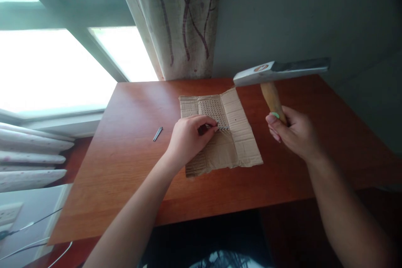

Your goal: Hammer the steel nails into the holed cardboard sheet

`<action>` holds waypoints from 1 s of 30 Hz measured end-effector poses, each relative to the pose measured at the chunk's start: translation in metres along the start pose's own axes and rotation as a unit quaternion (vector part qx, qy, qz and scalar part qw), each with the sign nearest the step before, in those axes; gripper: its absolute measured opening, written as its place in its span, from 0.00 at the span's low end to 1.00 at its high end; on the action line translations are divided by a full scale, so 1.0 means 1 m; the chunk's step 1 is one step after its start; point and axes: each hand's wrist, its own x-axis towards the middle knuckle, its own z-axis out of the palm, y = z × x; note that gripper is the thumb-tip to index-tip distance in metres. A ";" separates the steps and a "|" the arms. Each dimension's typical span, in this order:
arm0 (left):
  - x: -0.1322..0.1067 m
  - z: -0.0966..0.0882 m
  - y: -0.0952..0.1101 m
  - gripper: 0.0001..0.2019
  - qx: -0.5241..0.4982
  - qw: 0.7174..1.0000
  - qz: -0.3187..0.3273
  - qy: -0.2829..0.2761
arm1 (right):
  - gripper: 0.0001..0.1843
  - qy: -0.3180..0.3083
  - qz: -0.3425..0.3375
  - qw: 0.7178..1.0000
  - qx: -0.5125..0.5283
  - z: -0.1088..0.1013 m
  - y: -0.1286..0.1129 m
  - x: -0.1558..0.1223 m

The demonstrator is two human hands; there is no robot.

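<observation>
My right hand (297, 134) is wrapped round the wooden handle of a hammer (272, 98), its thumb by a small green mark. The metal head is raised above the table, with one end over the far right corner of a creased cardboard sheet (240, 123). A panel of small dark holes or dots (213, 109) shows on the sheet. At that panel's near edge, my left hand (191, 136) pinches what looks like a nail, mostly hidden by the fingertips. A row of small metal points (224, 128) runs rightward from there.
Several loose nails (158, 134) lie on the brown wooden table (125, 167), left of the cardboard. A patterned curtain (188, 21) hangs at the table's far edge, beside a bright window (56, 63). Cables (34, 220) and a wall socket are at the lower left.
</observation>
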 end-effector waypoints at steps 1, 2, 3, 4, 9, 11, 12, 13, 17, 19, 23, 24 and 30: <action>0.000 0.000 0.000 0.03 -0.002 1.000 0.001 0.001 | 0.22 -0.021 -0.007 0.999 -0.047 -0.007 -0.006 -0.003; 0.000 0.000 -0.001 0.03 -0.003 1.000 0.000 0.002 | 0.23 -0.038 -0.015 0.995 -0.091 -0.014 -0.012 -0.005; 0.000 0.001 -0.001 0.03 -0.005 1.000 -0.002 0.003 | 0.24 -0.051 -0.030 0.990 -0.128 -0.021 -0.018 -0.006; 0.000 0.001 -0.002 0.03 -0.005 1.000 -0.004 0.003 | 0.25 -0.063 -0.044 0.984 -0.160 -0.026 -0.024 -0.007; 0.000 0.003 -0.004 0.03 0.005 1.000 -0.006 0.001 | 0.24 -0.121 -0.095 0.959 -0.239 -0.040 -0.047 -0.002; 0.000 0.003 -0.004 0.03 0.008 1.000 -0.006 0.001 | 0.25 -0.135 -0.103 0.956 -0.238 -0.042 -0.053 0.000; 0.000 0.003 -0.004 0.03 0.008 1.000 -0.006 0.001 | 0.26 -0.139 -0.105 0.957 -0.233 -0.042 -0.056 0.001; 0.000 0.003 -0.004 0.03 0.006 1.000 -0.006 0.000 | 0.27 -0.142 -0.104 0.958 -0.228 -0.041 -0.059 0.001; 0.000 0.003 -0.004 0.04 0.008 1.000 -0.011 -0.004 | 0.27 -0.175 -0.092 0.950 -0.240 -0.037 -0.060 0.000; 0.000 0.003 -0.005 0.04 0.015 1.000 -0.016 -0.007 | 0.27 -0.188 -0.083 0.944 -0.258 -0.035 -0.059 -0.001; 0.000 0.003 -0.004 0.04 0.021 0.999 -0.024 -0.012 | 0.27 -0.196 -0.050 0.935 -0.292 -0.036 -0.065 -0.002; 0.000 0.003 -0.004 0.04 0.023 0.999 -0.026 -0.013 | 0.27 -0.200 -0.042 0.931 -0.301 -0.037 -0.068 -0.003; 0.000 0.001 -0.003 0.04 0.017 0.999 -0.026 -0.014 | 0.28 -0.206 -0.031 0.923 -0.323 -0.039 -0.076 -0.005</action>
